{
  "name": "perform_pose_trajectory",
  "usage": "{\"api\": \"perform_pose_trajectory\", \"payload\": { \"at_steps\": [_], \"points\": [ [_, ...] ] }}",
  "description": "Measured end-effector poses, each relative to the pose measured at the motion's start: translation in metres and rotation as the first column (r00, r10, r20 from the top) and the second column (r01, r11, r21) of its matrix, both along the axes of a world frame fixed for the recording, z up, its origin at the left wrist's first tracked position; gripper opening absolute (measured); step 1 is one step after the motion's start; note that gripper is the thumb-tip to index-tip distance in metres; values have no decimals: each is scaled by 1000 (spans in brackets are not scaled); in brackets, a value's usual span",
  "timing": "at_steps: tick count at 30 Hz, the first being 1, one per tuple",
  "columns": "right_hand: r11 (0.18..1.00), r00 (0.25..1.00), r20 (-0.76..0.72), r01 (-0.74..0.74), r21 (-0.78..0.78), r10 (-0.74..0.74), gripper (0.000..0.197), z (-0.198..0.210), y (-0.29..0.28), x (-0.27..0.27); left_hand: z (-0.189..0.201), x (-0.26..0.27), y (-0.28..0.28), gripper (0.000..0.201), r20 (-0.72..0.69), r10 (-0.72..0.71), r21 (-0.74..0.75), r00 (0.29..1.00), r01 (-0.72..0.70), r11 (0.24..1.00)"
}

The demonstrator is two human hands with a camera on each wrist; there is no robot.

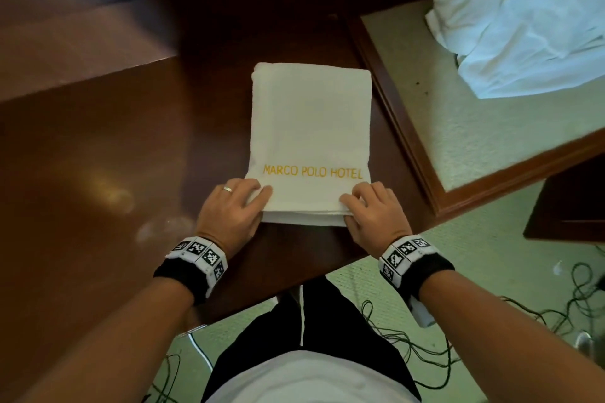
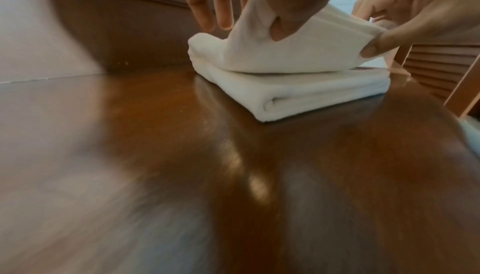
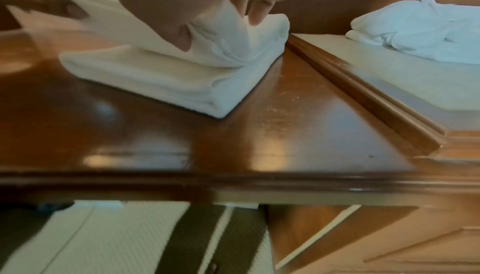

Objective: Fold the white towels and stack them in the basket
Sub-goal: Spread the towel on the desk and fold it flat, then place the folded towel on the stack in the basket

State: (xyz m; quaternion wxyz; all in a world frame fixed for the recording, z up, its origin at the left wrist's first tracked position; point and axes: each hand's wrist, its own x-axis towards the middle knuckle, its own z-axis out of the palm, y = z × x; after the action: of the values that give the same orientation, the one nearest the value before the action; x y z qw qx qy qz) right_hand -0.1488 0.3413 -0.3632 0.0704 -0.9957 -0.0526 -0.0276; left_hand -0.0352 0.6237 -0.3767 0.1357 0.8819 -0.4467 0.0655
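Both hands grasp the near edge of a folded white towel (image 1: 311, 141) on a dark wooden table (image 1: 98, 157): left hand (image 1: 229, 209) at its left corner, right hand (image 1: 373, 213) at its right. The wrist views show the pinched upper layers lifted; the head view shows gold "MARCO POLO HOTEL" lettering (image 1: 312, 171). A crumpled white towel (image 1: 523, 20) lies well apart.

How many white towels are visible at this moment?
2. A folded towel on the wooden table, its near corners pinched by the left hand and right hand; an unfolded heap far right, possibly several.
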Motion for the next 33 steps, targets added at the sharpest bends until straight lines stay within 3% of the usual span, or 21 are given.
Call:
{"api": "perform_pose_trajectory", "payload": {
  "at_steps": [5,9,13,15,18,21,24,26,28,30,33],
  "points": [
    [998,993,-118,-25,-59,18,39,-14,9,-15,-14,2,17,33,-25,-47,174,999,51,983],
    [998,995,-97,2,-65,-8,26,-10,9,-6,-4,4,8,39,-137,0,292,991,41,956],
    [998,985,-169,-27,-54,18,27,-2,6,-4,10,7,-10,41,-225,115,421,968,-10,907],
    [999,979,-198,-46,-11,42,24,3,4,-4,19,10,-19,51,-213,149,441,966,-41,896],
    [995,994,-102,35,96,-25,27,11,3,17,28,23,-35,62,-144,156,358,977,-96,929],
    [989,988,-104,124,80,-115,43,10,11,46,19,31,-57,68,-161,162,373,974,-92,923],
    [981,928,-318,194,-28,-192,63,-4,13,58,-3,36,-61,76,-236,198,471,952,-66,880],
    [965,865,-434,256,-48,-251,68,-13,3,57,-14,41,-53,77,-272,287,501,919,-119,857],
    [930,837,-422,366,-40,-347,69,-12,-8,56,-12,46,-49,80,-281,417,502,864,-237,832],
    [868,802,-384,496,-2,-458,70,-4,-18,56,-4,50,-49,85,-289,569,495,770,-388,777],
    [750,694,-510,648,136,-508,73,-2,-30,56,4,56,-49,89,-351,680,496,643,-489,718]
  ]
}}
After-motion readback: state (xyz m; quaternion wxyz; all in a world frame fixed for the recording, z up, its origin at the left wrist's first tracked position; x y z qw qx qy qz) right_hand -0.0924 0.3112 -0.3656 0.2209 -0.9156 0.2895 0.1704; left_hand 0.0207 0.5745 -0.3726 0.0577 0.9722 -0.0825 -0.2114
